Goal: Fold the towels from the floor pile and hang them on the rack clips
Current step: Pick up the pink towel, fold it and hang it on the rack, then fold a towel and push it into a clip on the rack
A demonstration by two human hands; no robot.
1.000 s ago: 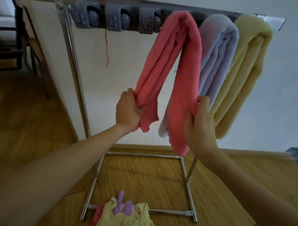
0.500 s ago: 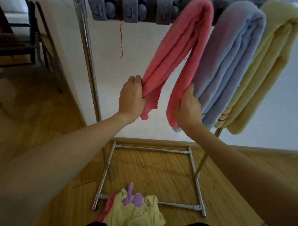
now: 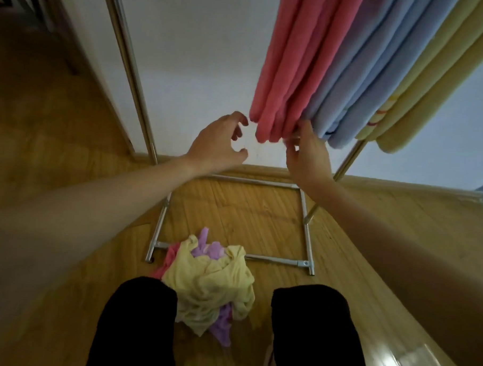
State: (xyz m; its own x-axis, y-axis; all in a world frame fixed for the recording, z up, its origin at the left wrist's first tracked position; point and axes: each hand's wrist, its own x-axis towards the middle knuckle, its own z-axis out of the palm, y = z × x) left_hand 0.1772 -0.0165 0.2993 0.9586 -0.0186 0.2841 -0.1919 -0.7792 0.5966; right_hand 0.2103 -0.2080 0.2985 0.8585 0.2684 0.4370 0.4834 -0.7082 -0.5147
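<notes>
We see three folded towels hanging side by side from the rack (image 3: pixel 129 61), whose clips lie above the frame: a pink towel (image 3: pixel 289 74), a blue towel (image 3: pixel 358 77) and a yellow towel (image 3: pixel 427 88). Each hangs as a long soft roll of terry, its long axis running up and to the right in this view.

Our left hand (image 3: pixel 220 143) hovers just left of the pink towel's lower end, fingers spread and curled, gripping nothing. Our right hand (image 3: pixel 308 155) is at the same hem from the right; its fingertips (image 3: pixel 292 145) are blurred against the cloth, and we judge it loose, though we cannot tell if it pinches the edge.

The pile (image 3: pixel 208 281) lies on the wooden floor (image 3: pixel 57 119), straight below both hands and between our knees, against the front bar of the rack's steel base. It is a crumpled heap of thin yellow, purple and pink cloth with no clear long axis. The next move, we judge, is a reach down and back toward us, and both hands stand about equally far from it, the left perhaps a little freer.
</notes>
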